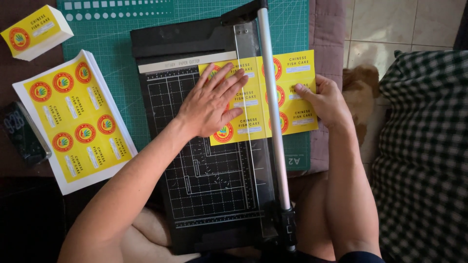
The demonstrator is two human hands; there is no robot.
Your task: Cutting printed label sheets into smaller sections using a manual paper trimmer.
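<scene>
The left hand (pixel 210 104) lies flat, fingers spread, pressing a yellow label sheet (pixel 258 95) onto the black paper cutter (pixel 204 165). The right hand (pixel 325 100) pinches the sheet's right edge, which juts out past the cutter's rail (pixel 273 112). The cutter sits on a green cutting mat (pixel 117 29). Left of it lie a stack of uncut label sheets (pixel 75 119) and a small pile of cut labels (pixel 35 31)
</scene>
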